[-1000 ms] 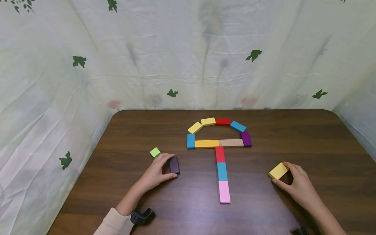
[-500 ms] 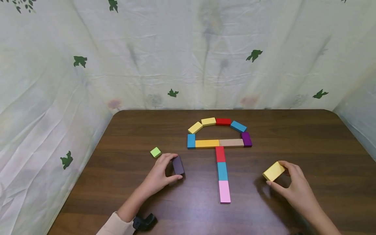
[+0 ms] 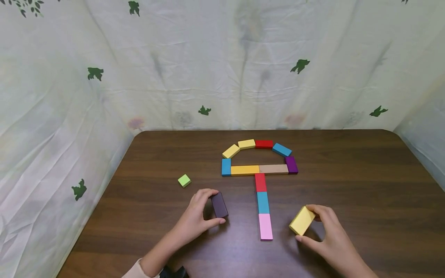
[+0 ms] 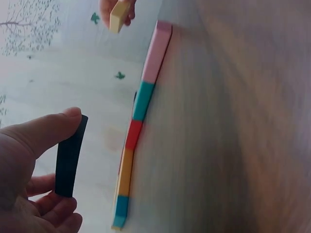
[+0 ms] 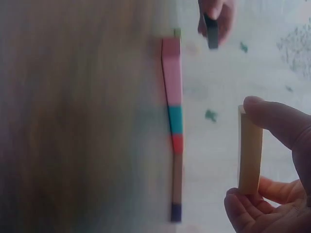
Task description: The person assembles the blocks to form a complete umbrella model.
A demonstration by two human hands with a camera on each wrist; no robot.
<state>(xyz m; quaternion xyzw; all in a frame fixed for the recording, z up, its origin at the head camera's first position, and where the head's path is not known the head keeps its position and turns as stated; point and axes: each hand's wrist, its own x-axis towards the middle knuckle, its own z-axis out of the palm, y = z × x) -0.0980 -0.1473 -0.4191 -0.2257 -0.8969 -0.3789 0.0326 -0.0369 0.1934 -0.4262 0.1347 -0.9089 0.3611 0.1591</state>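
Observation:
My left hand (image 3: 196,214) pinches a dark purple block (image 3: 219,205) by its two ends, thumb at the near end and fingers at the far end. In the left wrist view that block (image 4: 69,158) looks nearly black. On the other side of the column, my right hand (image 3: 326,231) holds a yellow block (image 3: 302,220) the same way, tilted and raised above the table. Between the hands runs a column of red (image 3: 260,182), teal (image 3: 263,202) and pink (image 3: 265,227) blocks lying end to end. The pink block is nearest to both hands.
Above the column, several blocks form a closed dome outline, with a yellow-orange block (image 3: 245,170) and a tan block (image 3: 273,169) as its base. A small green block (image 3: 184,180) lies alone at the left on the brown wooden table (image 3: 149,216). A patterned cloth (image 3: 222,69) hangs behind.
Both hands have moved inward and nearer, toward the pink block. The yellow block has come off the table and swung left; the dark purple block has moved right. The laid blocks are unchanged.

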